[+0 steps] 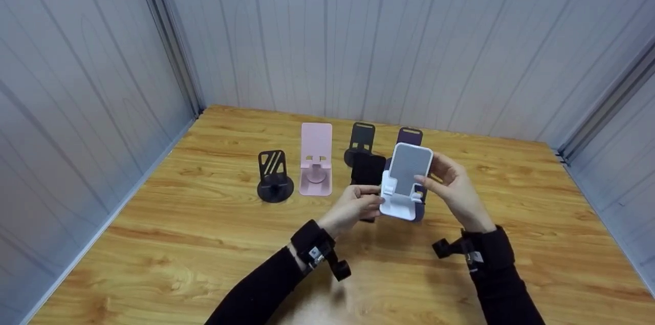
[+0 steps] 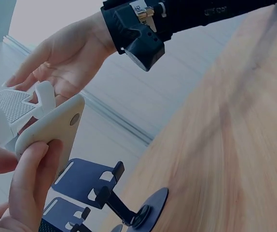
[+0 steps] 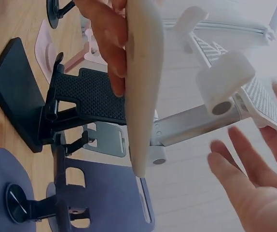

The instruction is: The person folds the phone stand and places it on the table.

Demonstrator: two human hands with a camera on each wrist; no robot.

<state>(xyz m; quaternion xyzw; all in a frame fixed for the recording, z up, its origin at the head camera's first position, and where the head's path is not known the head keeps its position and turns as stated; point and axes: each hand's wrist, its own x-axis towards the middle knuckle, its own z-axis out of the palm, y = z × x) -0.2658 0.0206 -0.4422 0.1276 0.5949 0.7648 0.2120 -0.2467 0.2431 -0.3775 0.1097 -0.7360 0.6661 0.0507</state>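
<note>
A white phone stand with a grey textured pad is held up off the table between both hands. My left hand grips its base at the left edge; fingers and thumb press on both faces of the base in the left wrist view. My right hand pinches the right edge of the upper plate, thumb in front and fingers behind. A metal arm joins the base to the plate in the right wrist view. Just behind stand a black padded phone stand and a purple phone stand, both partly hidden.
To the left are a pink phone stand and a black round-based stand with slanted slots. A dark grey phone stand stands farther back. Pale panel walls enclose the wooden table at the back and sides.
</note>
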